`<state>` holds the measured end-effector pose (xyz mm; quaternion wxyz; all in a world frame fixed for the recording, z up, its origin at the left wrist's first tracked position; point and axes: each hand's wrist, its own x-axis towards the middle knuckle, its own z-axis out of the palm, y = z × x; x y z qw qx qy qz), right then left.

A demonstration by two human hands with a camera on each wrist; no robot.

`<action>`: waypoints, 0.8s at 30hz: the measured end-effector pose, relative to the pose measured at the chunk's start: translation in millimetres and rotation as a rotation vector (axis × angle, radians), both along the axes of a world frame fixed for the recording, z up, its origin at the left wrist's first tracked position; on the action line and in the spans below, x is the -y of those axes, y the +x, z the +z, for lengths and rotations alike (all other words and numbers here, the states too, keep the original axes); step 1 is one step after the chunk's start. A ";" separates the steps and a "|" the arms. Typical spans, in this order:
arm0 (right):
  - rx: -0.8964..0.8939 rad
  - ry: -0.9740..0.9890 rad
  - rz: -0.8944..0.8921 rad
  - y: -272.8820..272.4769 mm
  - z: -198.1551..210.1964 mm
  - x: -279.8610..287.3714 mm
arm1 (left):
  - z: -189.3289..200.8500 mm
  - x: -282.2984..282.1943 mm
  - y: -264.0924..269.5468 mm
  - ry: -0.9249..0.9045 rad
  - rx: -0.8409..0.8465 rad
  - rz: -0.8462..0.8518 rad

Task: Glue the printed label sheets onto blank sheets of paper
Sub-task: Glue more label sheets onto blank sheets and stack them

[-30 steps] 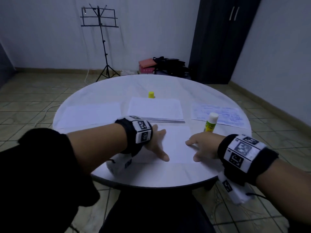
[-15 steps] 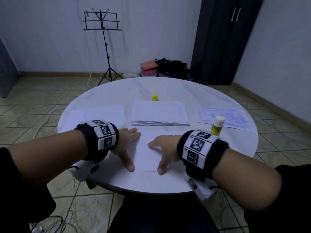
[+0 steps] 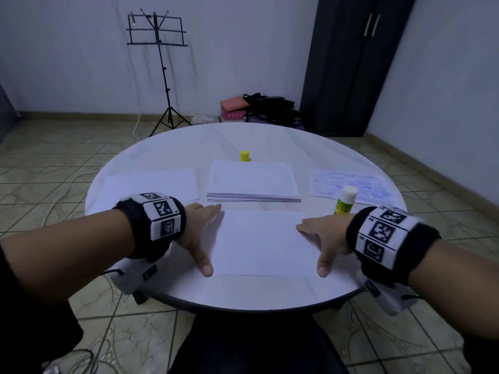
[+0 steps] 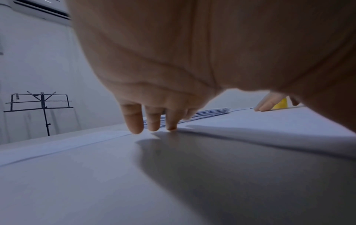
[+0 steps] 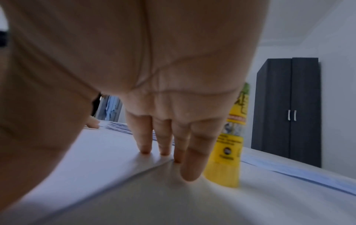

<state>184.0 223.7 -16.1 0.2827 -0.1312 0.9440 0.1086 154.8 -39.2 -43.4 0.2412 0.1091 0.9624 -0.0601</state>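
Note:
A blank white sheet (image 3: pixel 263 241) lies flat near the round table's front edge. My left hand (image 3: pixel 201 233) rests flat at its left edge, fingers straight (image 4: pixel 134 121), touching the paper's border. My right hand (image 3: pixel 321 238) lies flat on the sheet's right edge, fingertips (image 5: pixel 163 146) pressing the paper. A glue stick (image 3: pixel 345 201) with a white cap stands just behind the right hand, also large in the right wrist view (image 5: pixel 227 152). A stack of sheets (image 3: pixel 252 182) sits in the middle. A printed sheet with blue text (image 3: pixel 351 186) lies at the right.
Another blank sheet (image 3: pixel 156 184) lies at the table's left. A yellow cap (image 3: pixel 245 156) stands behind the stack. The white round table (image 3: pixel 243 292) ends close in front of me. A music stand (image 3: pixel 158 49), bags (image 3: pixel 267 106) and a dark wardrobe (image 3: pixel 348 63) are beyond.
Both hands slid apart across the sheet, the left to its left edge and the right to its right edge. The head view shifted slightly.

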 end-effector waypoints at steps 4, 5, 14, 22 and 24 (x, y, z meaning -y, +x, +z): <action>-0.013 0.010 -0.023 1.7 -3.3 -0.4 | 5.0 -8.1 -0.8 0.048 -0.044 0.017; -0.011 0.000 -0.030 0.8 -3.7 0.4 | 7.5 -9.7 -2.5 0.088 -0.054 0.045; -0.031 -0.174 -0.171 0.4 -12.4 -0.5 | 10.2 0.3 3.2 1.100 0.078 0.589; -0.112 -0.995 -0.778 -19.5 -15.6 14.3 | 37.3 25.8 -10.6 1.432 -0.088 0.615; -0.173 -1.066 -0.805 -28.4 -9.8 21.4 | 42.6 26.0 -24.8 1.442 -0.171 0.615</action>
